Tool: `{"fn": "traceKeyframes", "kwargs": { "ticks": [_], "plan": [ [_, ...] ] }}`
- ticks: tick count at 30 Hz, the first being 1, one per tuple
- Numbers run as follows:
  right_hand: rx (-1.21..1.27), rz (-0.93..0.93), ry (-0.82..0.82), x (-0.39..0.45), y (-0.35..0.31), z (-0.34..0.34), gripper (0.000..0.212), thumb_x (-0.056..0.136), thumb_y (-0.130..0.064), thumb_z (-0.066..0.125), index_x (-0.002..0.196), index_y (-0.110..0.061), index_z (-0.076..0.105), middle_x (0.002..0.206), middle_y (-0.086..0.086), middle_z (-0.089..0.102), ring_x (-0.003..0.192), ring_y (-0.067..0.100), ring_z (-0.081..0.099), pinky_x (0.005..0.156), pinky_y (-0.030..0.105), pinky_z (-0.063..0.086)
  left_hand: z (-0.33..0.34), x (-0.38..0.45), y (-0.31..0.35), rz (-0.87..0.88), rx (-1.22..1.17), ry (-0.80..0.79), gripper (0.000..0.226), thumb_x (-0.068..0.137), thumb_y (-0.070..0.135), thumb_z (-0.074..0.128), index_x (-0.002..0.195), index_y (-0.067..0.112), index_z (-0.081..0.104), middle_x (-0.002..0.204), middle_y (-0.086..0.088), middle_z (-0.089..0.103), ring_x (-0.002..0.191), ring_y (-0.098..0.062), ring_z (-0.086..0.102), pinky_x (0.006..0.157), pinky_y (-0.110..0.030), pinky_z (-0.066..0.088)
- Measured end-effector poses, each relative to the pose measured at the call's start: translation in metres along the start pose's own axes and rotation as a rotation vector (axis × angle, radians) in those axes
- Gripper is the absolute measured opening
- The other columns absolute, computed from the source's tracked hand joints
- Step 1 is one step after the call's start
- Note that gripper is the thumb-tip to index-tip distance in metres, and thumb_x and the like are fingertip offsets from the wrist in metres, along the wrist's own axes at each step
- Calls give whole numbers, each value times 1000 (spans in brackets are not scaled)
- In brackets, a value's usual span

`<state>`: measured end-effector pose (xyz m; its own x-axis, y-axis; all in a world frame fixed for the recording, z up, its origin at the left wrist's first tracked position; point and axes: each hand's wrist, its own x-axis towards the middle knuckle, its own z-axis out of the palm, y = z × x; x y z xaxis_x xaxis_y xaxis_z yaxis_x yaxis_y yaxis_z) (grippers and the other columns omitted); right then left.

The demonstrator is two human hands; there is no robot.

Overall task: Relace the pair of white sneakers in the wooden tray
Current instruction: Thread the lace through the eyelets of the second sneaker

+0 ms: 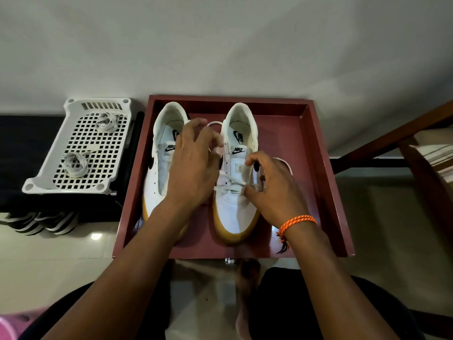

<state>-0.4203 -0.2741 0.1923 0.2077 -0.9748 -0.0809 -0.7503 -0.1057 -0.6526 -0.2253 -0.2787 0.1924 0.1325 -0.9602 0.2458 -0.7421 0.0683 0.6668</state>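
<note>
Against the pale wall, with the left hand [193, 165] pinching the flat white lace [230, 182] and the right hand [272, 190] pinching its other run over the right white gum-soled sneaker [239, 192] in the reddish wooden tray [316, 168], keep both runs flat and evenly taut.

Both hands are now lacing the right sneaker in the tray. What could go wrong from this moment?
1. The lace crosses only the lowest eyelets of the right sneaker; the left hand and right hand may pull its ends to uneven lengths.
2. The left hand hangs over the left sneaker and could nudge it in the tray.
3. A loose loop between the shoes might snag.
</note>
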Motion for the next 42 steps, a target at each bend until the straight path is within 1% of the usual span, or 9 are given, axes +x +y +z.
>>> {"fn": "traceKeyframes", "kwargs": {
  "ticks": [3, 7, 14, 17, 22, 26, 31, 36, 42],
  "plan": [
    [10, -16, 8, 0, 1, -1, 47, 88, -24, 77, 121, -44, 49, 114, -18, 52, 102, 17, 60, 78, 50, 59, 16, -11, 7, 211, 138, -176, 21, 101, 33, 58, 110, 28, 77, 172, -2, 32, 161, -29, 23, 124, -55, 31],
    [30, -32, 19, 0, 1, -1, 33, 95, -30, 71, 119, -42, 51, 113, -20, 52, 105, 16, 62, 79, 49, 60, 32, -27, 10, 203, 229, -307, 27, 103, 33, 54, 116, 29, 77, 179, 1, 7, 166, -32, -4, 131, -60, 12],
    [25, -13, 7, 0, -1, -3, 40, 90, -32, 78, 117, -44, 51, 110, -23, 50, 104, 16, 63, 78, 48, 61, 30, -16, 10, 121, 197, -246, 11, 93, 19, 70, 89, 25, 79, 172, 3, 30, 157, -33, 24, 120, -59, 33],
    [-18, -8, 13, -1, 0, -2, 50, 85, -25, 82, 117, -44, 50, 111, -22, 51, 102, 15, 61, 76, 45, 60, 17, -3, 4, 103, 137, -72, 25, 95, 31, 56, 87, 26, 79, 162, 2, 46, 147, -32, 40, 112, -56, 41],
    [-39, -4, 5, -1, 1, -2, 48, 86, -23, 78, 120, -42, 50, 114, -16, 58, 103, 15, 57, 73, 42, 58, 15, -8, 5, 168, 209, -105, 21, 95, 31, 67, 113, 36, 76, 175, 5, 26, 163, -31, 16, 126, -67, 16],
    [-16, -27, 18, 0, 1, -1, 38, 93, -31, 73, 121, -42, 51, 112, -17, 58, 100, 12, 54, 74, 42, 57, 34, -25, 11, 196, 296, -261, 16, 96, 36, 62, 101, 39, 77, 180, 6, -3, 165, -31, -10, 125, -71, -5],
    [-19, -19, 16, 0, 2, -1, 39, 91, -33, 76, 118, -43, 50, 117, -19, 60, 105, 17, 59, 74, 43, 59, 35, -21, 13, 76, 236, -231, 10, 93, 29, 72, 89, 35, 77, 177, 13, 10, 162, -31, 12, 122, -71, 12],
    [-28, -2, -9, 1, 0, -1, 48, 85, -24, 80, 115, -43, 48, 121, -19, 58, 103, 20, 64, 76, 45, 61, 14, -1, 10, -43, -32, 92, 18, 91, 21, 67, 97, 35, 76, 163, 13, 43, 149, -26, 36, 113, -58, 33],
    [-57, -27, 22, 0, 0, 1, 44, 88, -25, 76, 119, -42, 49, 112, -12, 57, 94, 20, 61, 67, 36, 53, 23, -15, 4, 141, 211, -232, 14, 98, 34, 68, 104, 42, 79, 179, 10, 9, 165, -30, 4, 126, -64, 14]
  ]
}}
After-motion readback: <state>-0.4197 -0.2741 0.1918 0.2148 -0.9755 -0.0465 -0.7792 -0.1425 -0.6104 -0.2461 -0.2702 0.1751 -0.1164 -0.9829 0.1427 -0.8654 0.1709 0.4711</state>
